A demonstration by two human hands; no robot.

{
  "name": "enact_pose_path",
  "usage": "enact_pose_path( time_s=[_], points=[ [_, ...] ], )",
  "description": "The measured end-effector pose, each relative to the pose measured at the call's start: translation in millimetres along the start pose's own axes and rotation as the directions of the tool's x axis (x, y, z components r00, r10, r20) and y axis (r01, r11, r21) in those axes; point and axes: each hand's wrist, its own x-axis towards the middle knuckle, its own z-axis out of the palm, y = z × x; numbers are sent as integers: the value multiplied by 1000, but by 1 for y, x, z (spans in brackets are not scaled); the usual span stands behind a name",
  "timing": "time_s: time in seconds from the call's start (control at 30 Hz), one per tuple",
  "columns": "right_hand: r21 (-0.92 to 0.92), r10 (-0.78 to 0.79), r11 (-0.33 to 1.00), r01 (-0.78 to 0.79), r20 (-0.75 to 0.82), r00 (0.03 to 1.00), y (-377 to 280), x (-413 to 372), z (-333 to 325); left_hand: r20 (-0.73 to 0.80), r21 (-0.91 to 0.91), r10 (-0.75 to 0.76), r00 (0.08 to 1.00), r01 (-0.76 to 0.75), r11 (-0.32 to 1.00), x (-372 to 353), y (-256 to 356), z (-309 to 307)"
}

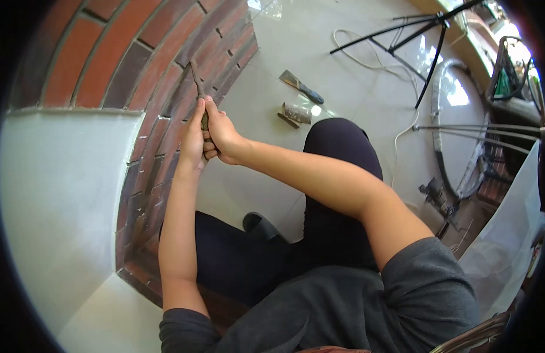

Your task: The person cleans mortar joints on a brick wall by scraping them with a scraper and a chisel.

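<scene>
A slim metal pointing tool [195, 76] rests its narrow tip against a mortar joint in the red and dark brown brick wall [158, 88]. Both of my hands are wrapped round its handle. My left hand [192, 141] is on the wall side, closed, with the thumb along the handle. My right hand [224, 134] closes over it from the other side, its thumb pointing toward the blade. Most of the handle is hidden by the fingers. On the floor to the right lie a putty knife [302, 87] with a dark blue-grey handle and a short, dirty, curved piece [296, 114].
Black tripod legs [396, 50] stand on the pale tiled floor [272, 159], with a white cable [396, 147] winding past. Beyond lies a wheel rim [440, 141]. A dark slipper [262, 226] shows beside my bent legs. A white wall panel [60, 194] borders the bricks.
</scene>
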Motion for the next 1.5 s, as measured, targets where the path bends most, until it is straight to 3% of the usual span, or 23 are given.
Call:
enact_pose_path(
  time_s=[0.1,0.13,0.17,0.23,0.27,0.37,0.4,0.47,0.5,0.67,0.77,0.83,0.9,0.93,1.03,1.1,1.2,1.3,1.43,1.5],
  points=[
    [-10,-3,1000,4,39,999,-3,-3,-4,-45,8,16,999,-15,1000,4,-4,6],
    [-32,-28,999,28,22,999,-4,-4,-4,39,0,32,999,-32,999,4,-4,3],
    [-75,-76,995,71,-67,995,-3,-5,0,-1,-1,31,1000,-31,1000,3,-5,4],
    [-16,-77,997,77,-31,997,5,-1,1,-81,-13,33,996,-35,999,-3,-6,13],
    [-54,-90,995,89,-22,996,8,-3,-1,-33,10,13,999,-13,1000,-4,-10,0],
    [-105,-38,994,34,-39,999,15,-5,4,-88,-139,42,995,-54,989,-14,-10,11],
    [-116,-55,992,52,-26,998,17,-4,2,-29,-154,56,998,-60,986,-12,-13,6],
    [-148,-92,985,92,5,996,20,0,-3,-40,-186,69,997,-76,980,32,-40,-47],
    [-149,-89,985,88,0,996,21,3,-3,-46,-203,75,996,-83,976,34,-36,-38],
    [-153,-72,986,70,-11,997,17,5,-6,-16,-95,63,998,-64,993,-4,-13,6],
    [-187,-185,967,173,-49,982,4,7,-11,37,-63,82,996,-80,995,12,-13,7],
    [-374,-203,911,172,-47,978,-4,6,-22,141,-98,78,987,-65,993,20,-17,2],
    [-644,-295,716,271,73,953,-6,21,-40,2,-54,60,998,-60,997,25,-21,2],
    [-599,-246,766,232,61,967,-4,23,-45,-66,10,137,988,-136,991,25,-22,7],
    [-453,-82,887,83,22,996,-14,5,-56,75,31,53,996,-55,998,28,-24,5],
    [-350,60,935,-54,7,998,-23,-20,-60,-33,89,23,999,-20,996,31,-40,18],
    [-333,107,928,-167,-192,976,-13,-18,-75,24,136,-113,993,109,985,39,-67,26],
    [-312,129,928,-205,-246,961,-4,-7,-90,35,111,-222,974,217,970,54,-86,27],
    [-479,83,846,-235,-317,945,7,8,-92,86,2,-276,957,277,961,68,-93,18],
    [-557,-20,807,-199,-362,932,19,18,-84,109,-10,-300,948,302,953,79,-95,9]
  ],
)
